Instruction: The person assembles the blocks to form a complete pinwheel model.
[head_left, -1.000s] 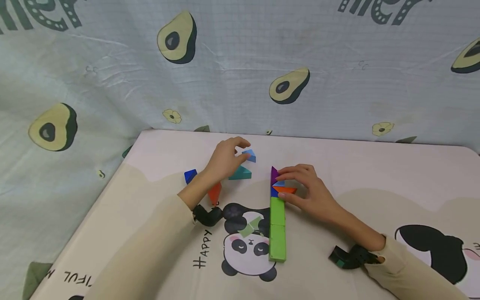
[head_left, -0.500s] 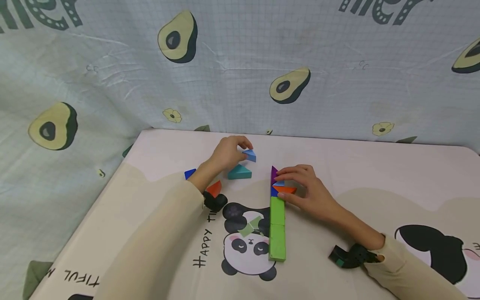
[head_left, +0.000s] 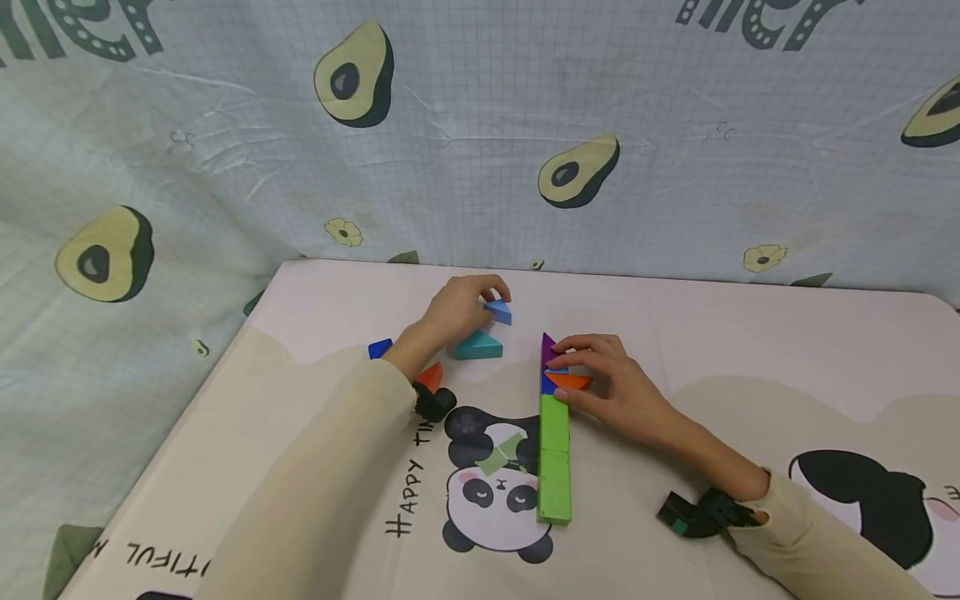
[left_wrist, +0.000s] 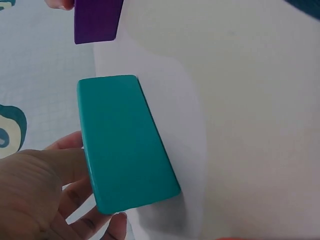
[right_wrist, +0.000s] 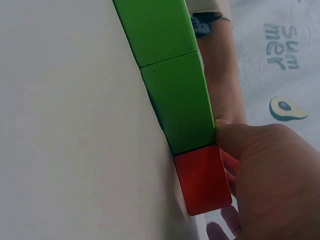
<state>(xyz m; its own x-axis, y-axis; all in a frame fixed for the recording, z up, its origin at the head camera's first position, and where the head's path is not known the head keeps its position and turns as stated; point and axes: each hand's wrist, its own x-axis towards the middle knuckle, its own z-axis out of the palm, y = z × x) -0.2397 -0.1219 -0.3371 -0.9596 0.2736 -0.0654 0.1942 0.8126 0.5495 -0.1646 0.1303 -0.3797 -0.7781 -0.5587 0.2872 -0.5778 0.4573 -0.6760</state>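
My left hand (head_left: 456,310) pinches a light blue triangular block (head_left: 500,312) near the table's far edge. A teal triangular block (head_left: 478,346) lies just below it and hides part of the fingers in the left wrist view. My right hand (head_left: 611,385) holds the far end of a row of blocks, thumb and fingers around an orange triangular block (head_left: 572,381). That block juts right from the row, close to a purple triangular block (head_left: 548,350) and a dark blue one (head_left: 548,385). Two green blocks (head_left: 555,458) extend the row toward me.
Under my left wrist lie another orange block (head_left: 431,377) and a dark blue block (head_left: 380,348), each partly covered by the arm. Printed pandas decorate the tablecloth (head_left: 645,533). Behind the table hangs an avocado-patterned curtain (head_left: 465,192).
My left hand has moved slightly right and its fingers have closed on the light blue block. The right hand stays at the row, its fingers shifting slightly.
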